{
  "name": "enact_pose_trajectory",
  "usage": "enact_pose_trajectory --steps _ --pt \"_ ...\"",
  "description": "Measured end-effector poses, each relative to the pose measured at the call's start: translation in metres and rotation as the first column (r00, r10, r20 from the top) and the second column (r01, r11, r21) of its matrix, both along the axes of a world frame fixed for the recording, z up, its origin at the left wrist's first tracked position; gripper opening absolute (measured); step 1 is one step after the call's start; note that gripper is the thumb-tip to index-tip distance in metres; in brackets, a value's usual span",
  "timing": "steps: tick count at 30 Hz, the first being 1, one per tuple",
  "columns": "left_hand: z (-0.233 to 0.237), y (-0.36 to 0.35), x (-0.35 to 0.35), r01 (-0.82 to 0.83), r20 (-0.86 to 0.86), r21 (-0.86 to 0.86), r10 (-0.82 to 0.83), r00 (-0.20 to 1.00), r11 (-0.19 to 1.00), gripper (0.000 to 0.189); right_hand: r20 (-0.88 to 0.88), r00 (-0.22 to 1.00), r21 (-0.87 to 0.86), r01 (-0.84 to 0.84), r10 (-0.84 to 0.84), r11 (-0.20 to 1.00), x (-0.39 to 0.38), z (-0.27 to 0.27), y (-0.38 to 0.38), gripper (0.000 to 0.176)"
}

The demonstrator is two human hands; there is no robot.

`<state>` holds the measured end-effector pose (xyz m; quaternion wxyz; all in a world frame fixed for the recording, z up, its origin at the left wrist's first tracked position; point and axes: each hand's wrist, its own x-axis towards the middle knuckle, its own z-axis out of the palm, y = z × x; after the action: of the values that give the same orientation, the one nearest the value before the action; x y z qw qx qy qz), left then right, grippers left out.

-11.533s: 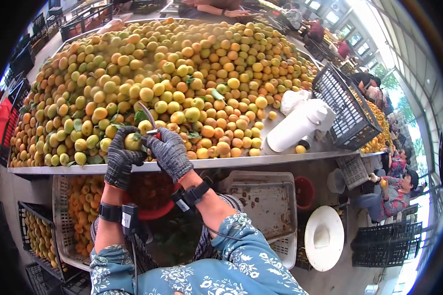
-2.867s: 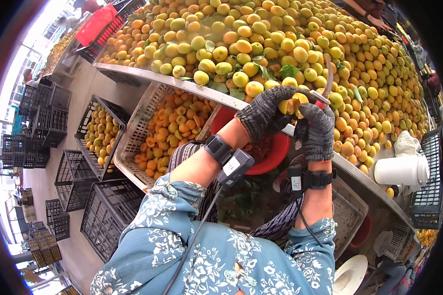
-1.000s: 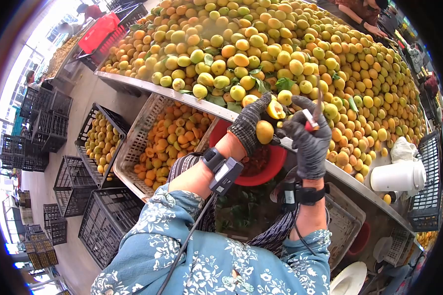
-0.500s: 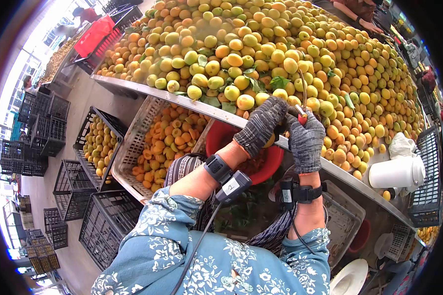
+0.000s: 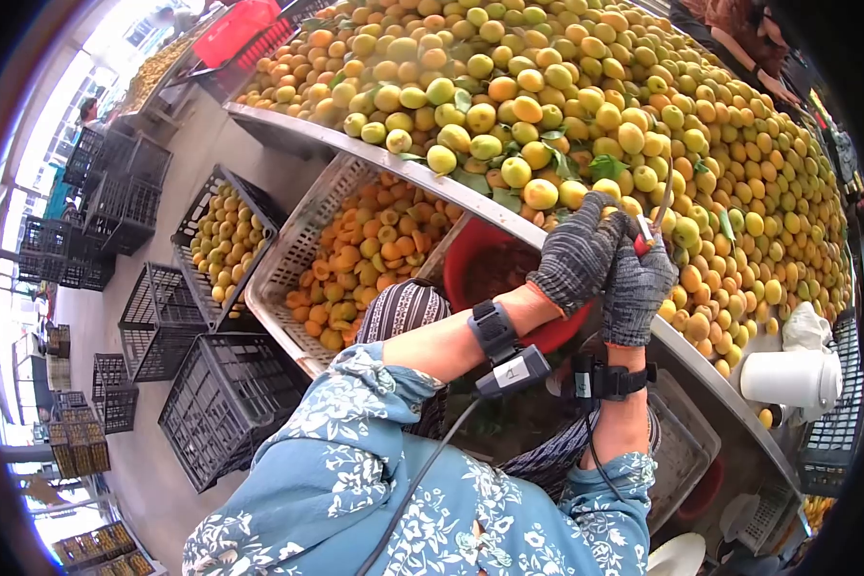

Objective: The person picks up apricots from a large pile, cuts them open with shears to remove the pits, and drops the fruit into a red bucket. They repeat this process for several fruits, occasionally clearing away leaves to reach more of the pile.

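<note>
My right hand (image 5: 640, 288), in a grey knit glove, is closed around a small knife (image 5: 643, 240) with a red handle. Its thin, curved blade points up over the heaped apricots (image 5: 538, 110). Beside it, touching or nearly so, my gloved left hand (image 5: 578, 252) has its fingers curled at the near edge of the heap. Whatever those fingers hold, if anything, is hidden beneath the glove. Both hands are above the metal table edge (image 5: 403, 173). Below them is a red tub (image 5: 456, 257) with dark scraps inside, partly covered by my left forearm.
A pale crate (image 5: 293, 250) of split apricots stands left of the tub. Black crates (image 5: 230, 403) stack further left, one holding whole fruit. A white lidded bucket (image 5: 787, 379) sits on the table at right. Another person's arm (image 5: 739, 53) reaches in at the far right.
The view has shifted, so the scene sits lower and further right. My hands have drawn closer together, and the orange fruit seen beneath them is now hidden. The knife stays in my right hand.
</note>
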<state>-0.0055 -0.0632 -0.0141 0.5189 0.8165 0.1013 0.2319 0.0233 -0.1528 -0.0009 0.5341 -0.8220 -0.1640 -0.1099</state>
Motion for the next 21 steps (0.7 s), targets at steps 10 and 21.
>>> enact_pose_trajectory --steps 10,21 --pt "-0.006 0.018 0.016 0.286 0.236 -0.895 -0.181 0.955 0.342 0.022 -0.304 0.853 0.731 -0.075 0.423 0.678 0.022 0.020 -0.025 0.023" --pt "0.011 0.005 -0.027 0.564 0.156 -0.305 -0.544 0.824 0.767 0.062 -0.076 0.904 0.935 -0.082 0.421 0.346 0.038 0.035 -0.044 0.026"
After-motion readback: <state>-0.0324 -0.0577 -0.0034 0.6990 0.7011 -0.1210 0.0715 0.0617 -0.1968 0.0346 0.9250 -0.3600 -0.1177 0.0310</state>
